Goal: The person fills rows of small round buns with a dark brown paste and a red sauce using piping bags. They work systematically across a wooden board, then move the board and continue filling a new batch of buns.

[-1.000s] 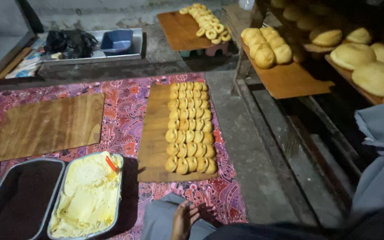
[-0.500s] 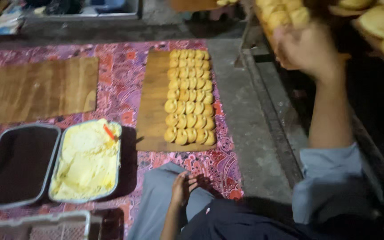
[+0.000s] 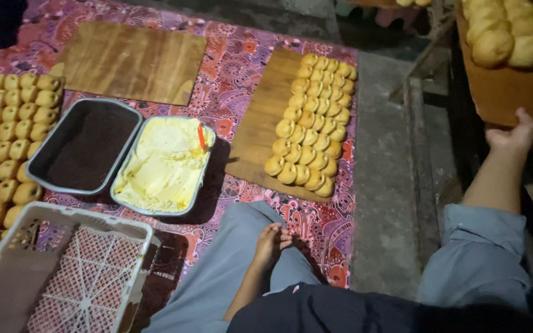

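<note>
**Right hand grips a loaded board of buns; left hand rests on the knee**

The right hand (image 3: 513, 137) reaches up and out to the near edge of a wooden board (image 3: 507, 92), fingers closed on that edge from below with the thumb side showing; the board sits just above the grip and carries large golden buns (image 3: 504, 37) packed close together, touching one another, well up the board from the fingers; the blue sleeve (image 3: 482, 246) runs down from the wrist toward the body.

The left hand (image 3: 271, 240) lies low and well apart from the right, resting on the grey trouser leg (image 3: 217, 277), fingers loosely curled and holding nothing; whether the fingertips press the cloth cannot be told.

Just beyond the left hand, on a patterned red cloth (image 3: 229, 86), lies a long board of small buns (image 3: 313, 123) in tight rows; to the left of that hand sit two metal trays side by side and touching, the nearer one filled with pale yellow cream (image 3: 161, 166) with a small orange tool standing in it, the farther one holding a dark brown filling (image 3: 87, 148); beyond them lies a bare wooden board (image 3: 131, 61); farthest left, more rows of small buns (image 3: 7, 142); nearest the body on that side, a white plastic crate (image 3: 81, 271).
</note>
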